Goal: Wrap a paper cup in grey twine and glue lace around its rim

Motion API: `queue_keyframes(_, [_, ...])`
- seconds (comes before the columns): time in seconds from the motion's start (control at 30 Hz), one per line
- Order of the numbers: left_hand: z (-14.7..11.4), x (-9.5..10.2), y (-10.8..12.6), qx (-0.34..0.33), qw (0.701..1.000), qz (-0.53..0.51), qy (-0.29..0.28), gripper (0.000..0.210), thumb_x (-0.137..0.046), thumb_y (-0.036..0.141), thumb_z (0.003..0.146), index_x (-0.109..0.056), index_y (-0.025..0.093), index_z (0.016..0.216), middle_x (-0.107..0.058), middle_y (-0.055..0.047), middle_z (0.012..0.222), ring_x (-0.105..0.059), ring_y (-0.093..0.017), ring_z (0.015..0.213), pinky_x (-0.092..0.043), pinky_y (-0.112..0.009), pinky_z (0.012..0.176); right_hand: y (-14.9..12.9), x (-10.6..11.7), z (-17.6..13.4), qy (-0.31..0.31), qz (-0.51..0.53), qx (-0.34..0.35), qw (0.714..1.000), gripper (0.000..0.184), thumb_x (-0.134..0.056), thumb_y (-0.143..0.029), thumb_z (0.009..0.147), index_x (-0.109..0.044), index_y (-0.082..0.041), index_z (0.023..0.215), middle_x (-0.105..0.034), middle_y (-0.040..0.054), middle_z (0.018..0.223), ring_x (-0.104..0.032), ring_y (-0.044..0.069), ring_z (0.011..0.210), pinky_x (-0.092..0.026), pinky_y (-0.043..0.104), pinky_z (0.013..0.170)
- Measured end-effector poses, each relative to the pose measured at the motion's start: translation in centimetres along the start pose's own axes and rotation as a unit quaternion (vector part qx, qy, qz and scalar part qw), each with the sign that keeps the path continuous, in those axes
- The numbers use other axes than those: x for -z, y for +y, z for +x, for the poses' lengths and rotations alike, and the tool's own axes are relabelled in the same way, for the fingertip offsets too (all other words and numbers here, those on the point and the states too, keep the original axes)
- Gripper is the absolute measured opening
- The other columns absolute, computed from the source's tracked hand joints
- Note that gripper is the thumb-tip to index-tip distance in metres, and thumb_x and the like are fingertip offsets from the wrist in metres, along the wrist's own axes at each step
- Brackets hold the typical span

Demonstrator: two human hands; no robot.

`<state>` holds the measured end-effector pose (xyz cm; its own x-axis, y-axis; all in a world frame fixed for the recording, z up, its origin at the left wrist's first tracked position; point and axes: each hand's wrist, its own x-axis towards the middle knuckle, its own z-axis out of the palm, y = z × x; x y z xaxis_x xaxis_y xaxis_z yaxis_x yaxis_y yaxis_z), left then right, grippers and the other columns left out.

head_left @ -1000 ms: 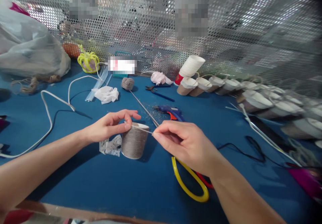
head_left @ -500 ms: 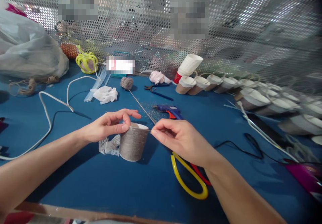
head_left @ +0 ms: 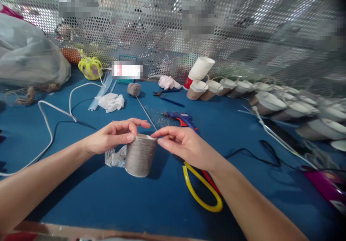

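A paper cup [head_left: 140, 158] wound with grey-brown yarn stands upright on the blue table, its pale rim showing at the top. My left hand [head_left: 116, 137] pinches the left side of that rim between thumb and finger, other fingers stretched above the opening. At the right side of the rim is my right hand [head_left: 183, 143], index finger at the edge and thumb just outside, closed on the yarn. The yarn strand [head_left: 146, 113] runs back from there to a grey yarn ball [head_left: 133, 89]. A crumpled printed wrapper [head_left: 115, 157] lies left of the cup.
Scissors with a yellow handle [head_left: 202, 194] lie under my right forearm. Behind the hands are a blue glue gun [head_left: 180, 117], pliers [head_left: 170, 99] and a crumpled white cloth [head_left: 111, 102]. Rows of wrapped cups [head_left: 267, 102] stand at the right. A white cable [head_left: 51, 132] snakes along the left.
My right hand has come in from beside the cup to its rim, bringing the yarn against it. My left hand keeps its hold. The whole view has shifted slightly.
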<state>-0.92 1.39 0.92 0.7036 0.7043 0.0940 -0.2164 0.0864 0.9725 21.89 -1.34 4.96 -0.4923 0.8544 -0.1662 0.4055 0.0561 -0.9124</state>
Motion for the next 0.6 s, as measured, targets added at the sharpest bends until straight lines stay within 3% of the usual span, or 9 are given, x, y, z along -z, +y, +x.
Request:
queue_keyframes(0.37, [0.4,0.5,-1.0,0.024,0.999,-0.010,0.032,0.015,-0.061,0.030,0.079,-0.058,0.016,0.075,-0.052,-0.007,0.129,-0.049,-0.025,0.115,-0.039,-0.035,0.091,0.7,-0.3,0.5,0.011,0.014,0.001,1.000,0.012,-0.051,-0.027,0.081,-0.056,-0.016,0.084,-0.042,-0.0056,0.059,-0.035,0.008,0.053,-0.029,0.021,0.049])
queue_keyframes(0.5, [0.7,1.0,-1.4,0.020,0.998,0.045,0.031,0.016,-0.060,0.032,0.080,-0.058,0.016,0.080,-0.049,-0.008,0.130,-0.048,-0.025,0.117,-0.039,-0.035,0.092,0.9,-0.2,0.6,0.019,-0.013,-0.005,1.000,0.014,-0.050,-0.029,0.082,-0.057,-0.016,0.084,-0.046,-0.0041,0.062,-0.038,0.008,0.055,-0.031,0.022,0.051])
queue_keyframes(0.6, [0.8,1.2,-1.5,-0.003,0.992,0.124,0.031,0.023,-0.061,0.031,0.078,-0.058,0.019,0.097,-0.047,-0.010,0.132,-0.041,-0.026,0.126,-0.035,-0.038,0.099,1.0,-0.2,0.6,0.028,-0.037,-0.006,0.999,0.015,-0.049,-0.029,0.082,-0.058,-0.016,0.084,-0.047,-0.0040,0.062,-0.038,0.008,0.055,-0.031,0.021,0.051])
